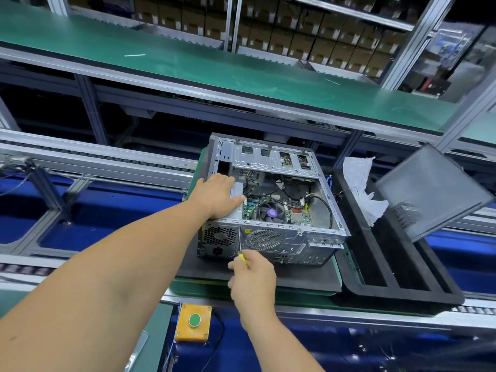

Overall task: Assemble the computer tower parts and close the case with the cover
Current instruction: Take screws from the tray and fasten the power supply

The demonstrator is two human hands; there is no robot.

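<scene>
On a black mat [300, 277] at the middle of the conveyor line lay the computer tower [273, 200], resting on its side with the open side facing up and its rear panel turned toward the person. Its long axis ran from that rear panel away toward the drive bays at the far end. Inside the tower, a fan [269, 212] sat near the rear edge, with green boards and a black cable beside it.

At the tower's near left corner, the left hand [218, 196] lay flat on the power supply, fingers straight and pressed together, gripping nothing. Just in front of the rear panel, the right hand [252, 277] had its fingers curled around a screwdriver [240, 245]; only a sliver of yellow handle showed above the fist, and the thin shaft rose to the panel's upper edge. Whether the tip sat in a screw could not be made out.

Right of the tower, a black tray [397, 288] held crumpled white plastic [362, 183], and the grey cover [432, 189] leaned tilted against the tray's far side. Below the tower, near the mat's front edge, stood a yellow box with a green button [193, 322].
</scene>
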